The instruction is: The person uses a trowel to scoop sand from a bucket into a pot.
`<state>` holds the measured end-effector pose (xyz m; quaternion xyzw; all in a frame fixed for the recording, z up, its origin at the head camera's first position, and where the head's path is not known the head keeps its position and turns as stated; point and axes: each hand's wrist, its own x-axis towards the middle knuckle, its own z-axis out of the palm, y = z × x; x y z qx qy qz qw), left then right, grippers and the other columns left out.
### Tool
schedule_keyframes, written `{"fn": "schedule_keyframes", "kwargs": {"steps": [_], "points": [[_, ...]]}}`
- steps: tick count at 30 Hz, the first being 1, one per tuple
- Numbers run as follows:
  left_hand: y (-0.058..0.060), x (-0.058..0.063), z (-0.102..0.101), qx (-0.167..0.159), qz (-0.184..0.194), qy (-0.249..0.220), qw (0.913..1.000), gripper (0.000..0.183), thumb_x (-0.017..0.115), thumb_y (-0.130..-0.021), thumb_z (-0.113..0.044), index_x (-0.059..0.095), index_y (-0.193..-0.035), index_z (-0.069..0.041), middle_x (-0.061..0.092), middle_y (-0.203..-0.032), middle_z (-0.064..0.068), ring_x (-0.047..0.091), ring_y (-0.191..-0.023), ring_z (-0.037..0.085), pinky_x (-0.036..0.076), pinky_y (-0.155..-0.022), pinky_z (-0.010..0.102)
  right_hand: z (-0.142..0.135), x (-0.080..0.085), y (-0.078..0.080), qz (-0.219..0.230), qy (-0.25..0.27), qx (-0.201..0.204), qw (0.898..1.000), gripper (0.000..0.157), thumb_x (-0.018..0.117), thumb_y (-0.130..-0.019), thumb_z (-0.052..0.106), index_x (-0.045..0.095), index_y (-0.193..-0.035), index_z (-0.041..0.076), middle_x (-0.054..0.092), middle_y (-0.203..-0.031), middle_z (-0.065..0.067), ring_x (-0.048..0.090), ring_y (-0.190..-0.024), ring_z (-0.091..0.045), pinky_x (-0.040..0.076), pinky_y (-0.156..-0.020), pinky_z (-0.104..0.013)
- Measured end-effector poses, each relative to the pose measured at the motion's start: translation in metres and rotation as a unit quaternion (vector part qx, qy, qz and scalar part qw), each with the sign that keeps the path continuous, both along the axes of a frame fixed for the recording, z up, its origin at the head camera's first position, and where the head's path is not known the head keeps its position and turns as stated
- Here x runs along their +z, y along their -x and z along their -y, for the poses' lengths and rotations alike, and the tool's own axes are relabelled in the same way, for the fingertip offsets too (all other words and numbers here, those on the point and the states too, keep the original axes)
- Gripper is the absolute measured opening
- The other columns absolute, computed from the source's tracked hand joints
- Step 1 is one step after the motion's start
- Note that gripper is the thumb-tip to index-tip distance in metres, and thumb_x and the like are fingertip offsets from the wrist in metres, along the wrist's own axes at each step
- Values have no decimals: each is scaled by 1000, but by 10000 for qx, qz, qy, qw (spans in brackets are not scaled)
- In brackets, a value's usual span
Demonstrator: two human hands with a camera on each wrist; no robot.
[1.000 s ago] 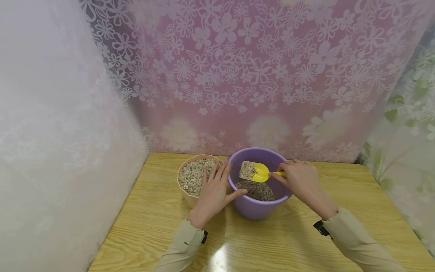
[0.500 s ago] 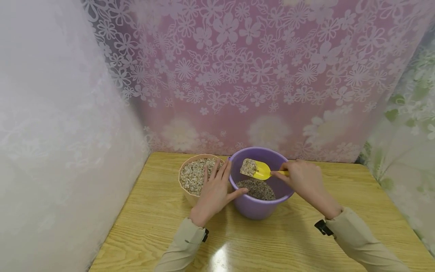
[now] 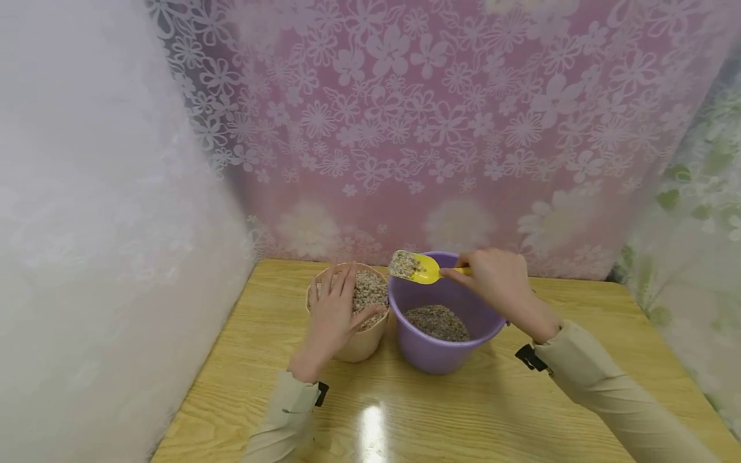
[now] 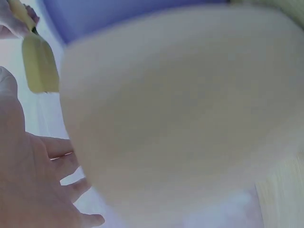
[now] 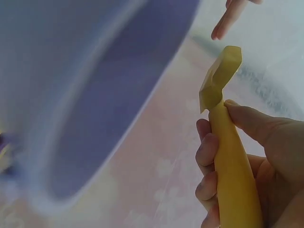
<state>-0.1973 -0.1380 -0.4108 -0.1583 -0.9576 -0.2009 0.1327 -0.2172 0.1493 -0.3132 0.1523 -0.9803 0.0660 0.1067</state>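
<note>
My right hand [image 3: 494, 278] grips the handle of a yellow toy shovel [image 3: 428, 270], its fingers wrapped round it in the right wrist view. Pale gravel [image 3: 403, 263] lies on the blade, which is held over the left rim of a purple bucket [image 3: 437, 354]. Darker grit [image 3: 437, 323] covers part of the bucket's bottom. Left of the bucket stands a peach-coloured pot [image 3: 360, 348] filled with pale gravel [image 3: 370, 289]. Over this pot my left hand [image 3: 330, 315] is spread, fingers extended across its top and thumb near the right rim.
Both containers stand side by side on a wooden table [image 3: 231, 386], close together. A pink floral curtain [image 3: 405, 161] hangs behind the table's back edge. A white sheet [image 3: 116, 257] hangs at the left, and a leaf-patterned one [image 3: 689, 212] at the right.
My left hand has shifted left, off the bucket's rim and over the pot. The loaded shovel has risen and moved left, from inside the bucket's opening to above its left rim.
</note>
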Motion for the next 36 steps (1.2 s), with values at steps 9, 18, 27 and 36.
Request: {"fn": "schedule_keyframes", "kwargs": {"steps": [9,18,27,36], "points": [[-4,-8,55,637,393,-420,9963,98,57,-94,-63,13,-164,-9,24,-166,13,0,-157,32,-6,-120,67,59,4,21,398,-72,474,9981,37,68,-92,55,82,-86,21,56,-55,7,39,-46,-10,27,-43,-26],[-6,-32,69,597,574,-163,9964,93,53,-97,-63,14,-163,-10,22,-167,11,-2,-156,32,-9,-120,66,106,-8,38,457,-747,772,9932,66,69,-93,52,32,-48,20,21,-47,7,19,-46,-8,15,-46,-24],[-7,-38,69,655,309,-46,9974,97,55,-95,-65,14,-163,-10,26,-166,13,7,-156,35,-5,-120,68,135,-12,50,-124,-1496,864,9849,68,73,-89,54,30,-50,18,22,-47,6,24,-44,-10,18,-44,-26],[-9,-33,69,660,336,49,9972,96,53,-95,-66,16,-163,-10,27,-165,15,10,-156,35,-2,-119,69,145,-3,57,-164,-2152,805,9731,66,76,-88,51,35,-47,18,25,-44,6,29,-41,-9,26,-41,-25]]}}
